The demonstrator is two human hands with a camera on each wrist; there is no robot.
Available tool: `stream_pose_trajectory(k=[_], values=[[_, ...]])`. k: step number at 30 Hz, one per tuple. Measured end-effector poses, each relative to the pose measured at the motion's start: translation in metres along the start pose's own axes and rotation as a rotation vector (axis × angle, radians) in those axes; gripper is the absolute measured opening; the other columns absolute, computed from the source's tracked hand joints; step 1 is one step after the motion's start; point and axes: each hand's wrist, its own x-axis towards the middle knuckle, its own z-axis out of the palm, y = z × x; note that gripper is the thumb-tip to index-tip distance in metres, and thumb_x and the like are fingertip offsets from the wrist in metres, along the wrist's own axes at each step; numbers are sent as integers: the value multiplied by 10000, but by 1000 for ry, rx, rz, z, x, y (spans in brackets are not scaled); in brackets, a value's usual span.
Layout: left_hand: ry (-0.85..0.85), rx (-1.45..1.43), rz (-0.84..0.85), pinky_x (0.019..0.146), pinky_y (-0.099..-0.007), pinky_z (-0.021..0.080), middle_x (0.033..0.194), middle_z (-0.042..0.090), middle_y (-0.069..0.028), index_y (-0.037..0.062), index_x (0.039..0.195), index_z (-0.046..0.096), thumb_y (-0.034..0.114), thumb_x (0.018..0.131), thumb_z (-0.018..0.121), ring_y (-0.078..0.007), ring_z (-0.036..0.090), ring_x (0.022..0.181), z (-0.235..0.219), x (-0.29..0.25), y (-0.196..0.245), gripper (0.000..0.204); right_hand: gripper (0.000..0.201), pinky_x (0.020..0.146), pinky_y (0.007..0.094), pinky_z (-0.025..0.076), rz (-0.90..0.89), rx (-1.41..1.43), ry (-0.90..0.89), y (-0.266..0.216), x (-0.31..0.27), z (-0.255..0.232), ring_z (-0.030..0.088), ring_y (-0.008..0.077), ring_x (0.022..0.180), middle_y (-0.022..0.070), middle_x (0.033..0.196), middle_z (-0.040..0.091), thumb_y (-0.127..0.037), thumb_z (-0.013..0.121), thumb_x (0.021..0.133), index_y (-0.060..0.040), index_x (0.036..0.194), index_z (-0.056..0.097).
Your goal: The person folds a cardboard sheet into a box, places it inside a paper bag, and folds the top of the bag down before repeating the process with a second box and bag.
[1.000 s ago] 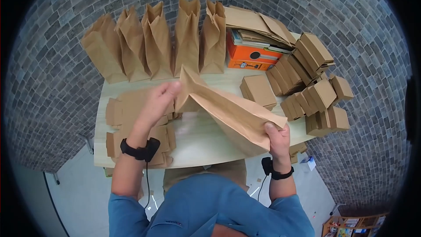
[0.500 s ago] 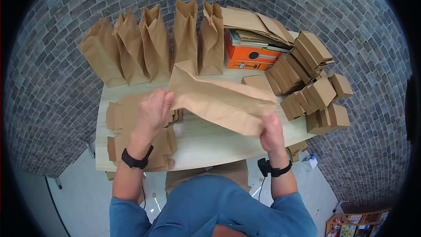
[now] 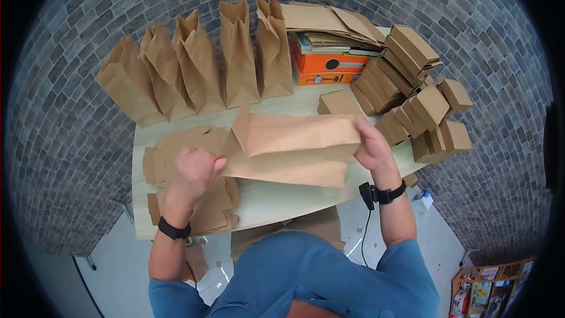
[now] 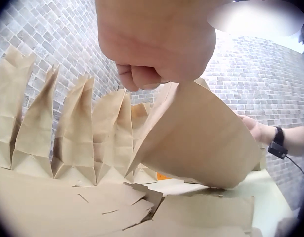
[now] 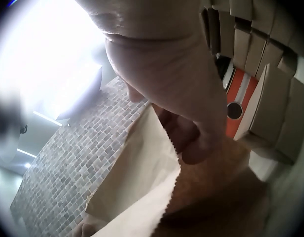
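A brown paper bag [image 3: 294, 159] is stretched sideways over the table between both hands. My left hand [image 3: 197, 171] grips its left end in a fist; the left wrist view has the knuckles above the bag. On the other side my right hand [image 3: 374, 146] holds the bag's edge at the right end. In the right wrist view the zigzag-cut edge of the bag [image 5: 142, 182] runs beside the curled fingers [image 5: 194, 150], which are partly hidden by the palm.
Several opened paper bags [image 3: 238, 59] stand in a row along the back. Flattened cardboard boxes [image 3: 170, 147] lie at the left. An orange box [image 3: 326, 65] sits at the back under cardboard sheets [image 3: 329, 20]. Small cardboard boxes [image 3: 426, 109] are stacked along the right side.
The bag has swung from slanting down to the right to nearly level. My left hand has moved down, closing into a fist on its end; my right hand has risen.
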Motion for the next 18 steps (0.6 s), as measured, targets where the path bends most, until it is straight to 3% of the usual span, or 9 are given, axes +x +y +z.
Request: stream_pose_trajectory(k=[4,7,9,10,12,15,16,18], values=[[95,-43,-24,574,-397,396,624,444,-81,82,716,501,214,931,683,-287,470,559,4,-9,-8,311,337,1044,384,483,-68,6,-54,-16,2,19,606,230,1212,134,1319,633,-204,533,1042,21,1289,570],[117,-8,-33,575,-395,404,626,439,-77,85,726,504,215,934,680,-278,463,557,6,-14,-10,302,469,1073,426,473,-162,8,-43,-6,3,24,612,283,1220,168,1354,612,-289,525,1046,36,1383,502],[137,35,-11,578,-398,416,628,441,-73,87,725,506,221,938,677,-271,472,559,7,-16,-13,304,481,1057,414,490,29,184,-34,-9,-1,35,611,288,1226,176,1356,609,-307,528,1044,31,1384,504],[133,38,-9,578,-398,416,628,441,-73,87,725,506,221,938,677,-271,472,559,6,-14,-13,304,481,1057,414,490,30,189,-36,-13,0,41,611,288,1226,176,1356,609,-307,528,1044,31,1384,504],[113,14,59,587,-394,429,627,449,-71,89,725,508,224,936,679,-266,484,562,3,-10,-9,303,449,1049,380,487,268,272,-213,-24,7,48,619,267,1207,171,1341,615,-290,525,1043,49,1337,526],[111,-46,66,587,-391,434,629,461,-71,86,725,509,223,929,685,-268,491,564,4,-7,-10,301,398,1055,375,482,343,205,-117,-10,41,-3,623,254,1193,151,1309,633,-263,532,1039,34,1303,553],[113,-44,68,587,-391,434,629,461,-71,86,725,509,223,929,685,-268,491,564,5,-10,-13,301,398,1055,375,482,341,204,-119,-15,38,6,623,254,1193,151,1309,633,-263,532,1039,34,1303,553],[110,-22,16,591,-390,438,630,474,-70,84,729,518,221,917,697,-270,491,557,8,-23,-24,294,324,1052,370,484,-28,-57,-84,-32,31,34,634,234,1162,131,1242,660,-224,543,1030,20,1239,589]])
